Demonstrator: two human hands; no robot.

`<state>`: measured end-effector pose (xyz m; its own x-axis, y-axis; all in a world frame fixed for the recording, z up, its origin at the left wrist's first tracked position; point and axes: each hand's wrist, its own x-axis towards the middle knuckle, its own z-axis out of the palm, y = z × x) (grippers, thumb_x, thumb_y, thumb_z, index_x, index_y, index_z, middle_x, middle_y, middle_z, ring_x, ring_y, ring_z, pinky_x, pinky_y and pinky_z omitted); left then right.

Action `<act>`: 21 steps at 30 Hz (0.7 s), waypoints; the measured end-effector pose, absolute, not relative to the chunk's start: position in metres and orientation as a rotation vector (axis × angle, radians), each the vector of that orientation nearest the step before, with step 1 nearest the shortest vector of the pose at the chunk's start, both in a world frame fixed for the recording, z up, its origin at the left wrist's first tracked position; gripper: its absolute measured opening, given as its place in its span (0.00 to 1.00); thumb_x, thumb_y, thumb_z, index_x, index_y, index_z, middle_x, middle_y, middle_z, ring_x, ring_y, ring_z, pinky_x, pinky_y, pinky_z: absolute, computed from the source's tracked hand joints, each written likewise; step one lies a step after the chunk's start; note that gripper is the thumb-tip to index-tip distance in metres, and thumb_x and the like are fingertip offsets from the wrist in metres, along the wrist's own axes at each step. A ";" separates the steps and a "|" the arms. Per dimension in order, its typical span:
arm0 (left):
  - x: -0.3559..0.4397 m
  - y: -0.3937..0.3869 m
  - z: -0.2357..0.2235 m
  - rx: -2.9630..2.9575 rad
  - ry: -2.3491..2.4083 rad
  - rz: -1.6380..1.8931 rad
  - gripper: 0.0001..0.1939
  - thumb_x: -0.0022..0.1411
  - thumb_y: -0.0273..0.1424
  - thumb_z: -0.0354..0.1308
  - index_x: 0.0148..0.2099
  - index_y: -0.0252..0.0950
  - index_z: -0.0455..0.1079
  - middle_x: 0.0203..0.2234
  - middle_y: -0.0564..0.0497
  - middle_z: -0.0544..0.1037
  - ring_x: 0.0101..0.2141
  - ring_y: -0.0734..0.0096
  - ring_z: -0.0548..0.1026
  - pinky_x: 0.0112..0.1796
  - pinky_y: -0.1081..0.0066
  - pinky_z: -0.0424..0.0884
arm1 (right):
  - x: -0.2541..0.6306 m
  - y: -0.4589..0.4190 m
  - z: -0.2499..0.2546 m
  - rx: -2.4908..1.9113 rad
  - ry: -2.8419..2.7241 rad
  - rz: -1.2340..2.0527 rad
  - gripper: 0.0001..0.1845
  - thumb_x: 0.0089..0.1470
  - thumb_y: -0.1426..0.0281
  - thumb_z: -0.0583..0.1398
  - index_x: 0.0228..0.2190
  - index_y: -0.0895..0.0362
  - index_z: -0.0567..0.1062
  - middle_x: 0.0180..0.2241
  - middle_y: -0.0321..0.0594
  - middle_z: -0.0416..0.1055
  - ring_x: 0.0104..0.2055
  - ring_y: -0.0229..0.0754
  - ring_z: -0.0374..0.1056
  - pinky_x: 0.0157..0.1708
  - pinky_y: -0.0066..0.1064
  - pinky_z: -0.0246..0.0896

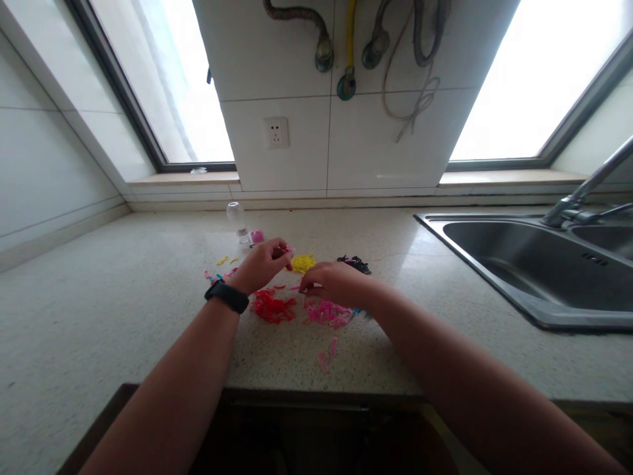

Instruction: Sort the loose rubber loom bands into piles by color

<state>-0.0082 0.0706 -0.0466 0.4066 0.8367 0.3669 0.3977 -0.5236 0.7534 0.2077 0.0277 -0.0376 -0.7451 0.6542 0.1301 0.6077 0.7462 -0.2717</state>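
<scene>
Pink strands (pixel 329 314) partly behind right hand (pixel 339 282), grip unclear; pink scrap (pixel 289 250) in left hand (pixel 263 265).

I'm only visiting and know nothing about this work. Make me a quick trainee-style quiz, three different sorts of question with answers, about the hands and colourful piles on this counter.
1. Multiple choice: where is the black wristband worn?
A) Right wrist
B) Left wrist
C) Both wrists

2. True or false: the sink lies to the left of the red pile.

3. Fill in the blank: seen from left to right, the pile between the left hand's fingertips and the black pile is ____.

Key:
1. B
2. False; it lies to the right.
3. Yellow
</scene>
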 end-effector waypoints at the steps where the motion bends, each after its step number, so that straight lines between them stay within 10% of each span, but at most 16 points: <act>1: -0.008 0.071 -0.047 2.098 1.043 1.008 0.09 0.64 0.37 0.57 0.36 0.37 0.66 0.26 0.50 0.80 0.29 0.70 0.77 0.33 0.71 0.71 | 0.209 0.029 -0.038 -0.969 -2.711 0.359 0.09 0.60 0.70 0.60 0.41 0.54 0.80 0.41 0.40 0.79 0.44 0.41 0.72 0.46 0.31 0.60; 21: -0.010 0.071 -0.047 2.117 1.069 0.961 0.11 0.65 0.39 0.56 0.36 0.37 0.66 0.26 0.49 0.80 0.28 0.70 0.76 0.32 0.71 0.69 | 0.289 0.057 -0.027 -1.883 -2.284 -0.064 0.10 0.57 0.65 0.59 0.38 0.48 0.80 0.42 0.39 0.79 0.44 0.45 0.72 0.37 0.33 0.61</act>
<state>-0.0104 0.0714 -0.0470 0.4213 0.8408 0.3400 0.4273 -0.5147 0.7433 0.2886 0.0566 -0.0270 -0.1815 0.9693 0.1656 0.9771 0.1968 -0.0813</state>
